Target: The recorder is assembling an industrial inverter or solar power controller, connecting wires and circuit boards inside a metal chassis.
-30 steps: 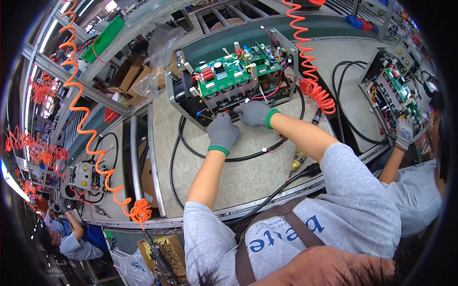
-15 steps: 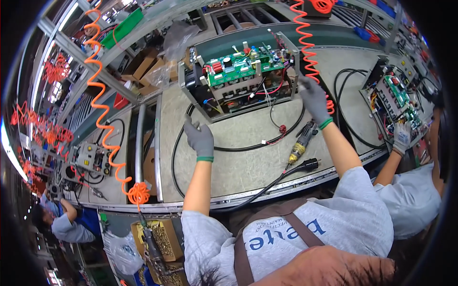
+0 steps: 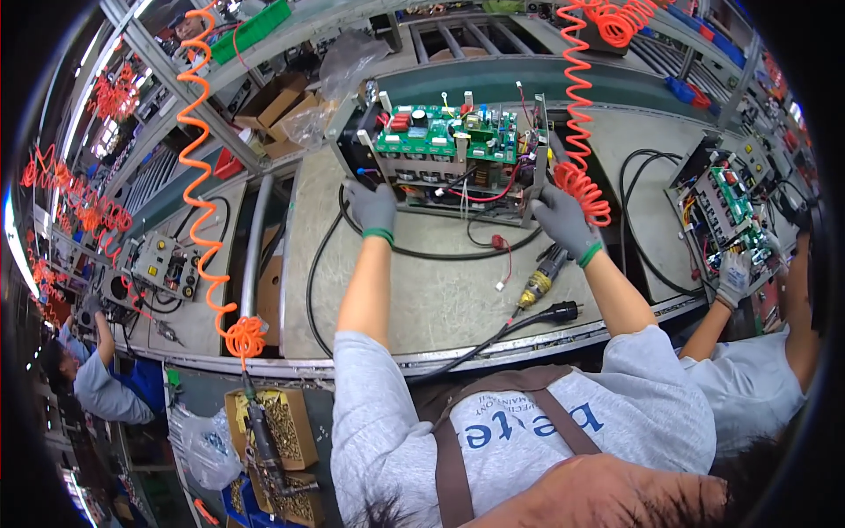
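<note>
An open metal chassis (image 3: 343,141) stands on the workbench in front of me, carrying a green circuit board (image 3: 431,136), a fan at its left end and loose wires. My left hand (image 3: 373,209), in a grey glove with a green cuff, has its fingers at the lower front corner of the left end plate. At the right end plate, my gloved right hand (image 3: 568,222) holds the lower front corner, thumb on the near side. Some fingertips are hidden by the plates. Just nearer than my right hand lies a yellow-and-black power screwdriver (image 3: 537,286).
A black power cable (image 3: 321,290) loops around the chassis, its plug (image 3: 563,311) near the bench edge. Orange coiled hoses (image 3: 195,114) hang on both sides. A co-worker's gloved hand (image 3: 733,275) touches another chassis at right. Boxes of screws (image 3: 280,427) stand at lower left.
The chassis has turned, its right end coming nearer and its left end going farther away. My left hand has moved onto its left corner; my right hand has come nearer with the right end.
</note>
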Motion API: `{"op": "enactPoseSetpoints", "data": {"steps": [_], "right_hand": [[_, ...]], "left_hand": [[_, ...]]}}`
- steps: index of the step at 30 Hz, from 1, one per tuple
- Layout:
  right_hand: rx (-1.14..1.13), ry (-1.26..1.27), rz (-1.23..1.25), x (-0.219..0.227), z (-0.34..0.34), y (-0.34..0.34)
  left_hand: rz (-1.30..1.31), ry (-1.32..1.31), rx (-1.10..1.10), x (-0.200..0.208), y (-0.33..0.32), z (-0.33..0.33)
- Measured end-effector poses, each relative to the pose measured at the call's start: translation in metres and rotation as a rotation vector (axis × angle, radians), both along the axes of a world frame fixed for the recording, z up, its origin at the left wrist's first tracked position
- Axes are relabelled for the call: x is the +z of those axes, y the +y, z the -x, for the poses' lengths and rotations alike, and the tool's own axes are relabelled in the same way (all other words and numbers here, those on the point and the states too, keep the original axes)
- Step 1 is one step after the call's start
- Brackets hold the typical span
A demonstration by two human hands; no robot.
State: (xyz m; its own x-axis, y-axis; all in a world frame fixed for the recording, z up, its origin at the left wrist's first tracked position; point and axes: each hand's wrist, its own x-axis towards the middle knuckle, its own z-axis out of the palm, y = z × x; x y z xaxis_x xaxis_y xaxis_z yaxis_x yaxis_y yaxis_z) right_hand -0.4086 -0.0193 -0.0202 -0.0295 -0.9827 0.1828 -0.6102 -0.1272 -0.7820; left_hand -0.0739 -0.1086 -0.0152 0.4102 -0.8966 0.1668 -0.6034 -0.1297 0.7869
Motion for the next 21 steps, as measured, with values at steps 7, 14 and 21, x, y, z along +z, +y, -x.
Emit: {"op": "enactPoseSetpoints", "data": {"steps": [7,14,21], "right_hand": [[0.305,0.09,0.054,0.024,-0.01,0.063],[0.706,0.619,0.03,0.008,-0.043,0.071],[0.528,0.597,0.139,-0.005,-0.037,0.056]], "left_hand": [[0.462,-0.155,-0.478,-0.033,0.1,0.037],[0.226,-0.612,-0.708,-0.05,0.121,0.08],[-0.023,-0.907,-0.524,-0.033,0.137,-0.007]]}}
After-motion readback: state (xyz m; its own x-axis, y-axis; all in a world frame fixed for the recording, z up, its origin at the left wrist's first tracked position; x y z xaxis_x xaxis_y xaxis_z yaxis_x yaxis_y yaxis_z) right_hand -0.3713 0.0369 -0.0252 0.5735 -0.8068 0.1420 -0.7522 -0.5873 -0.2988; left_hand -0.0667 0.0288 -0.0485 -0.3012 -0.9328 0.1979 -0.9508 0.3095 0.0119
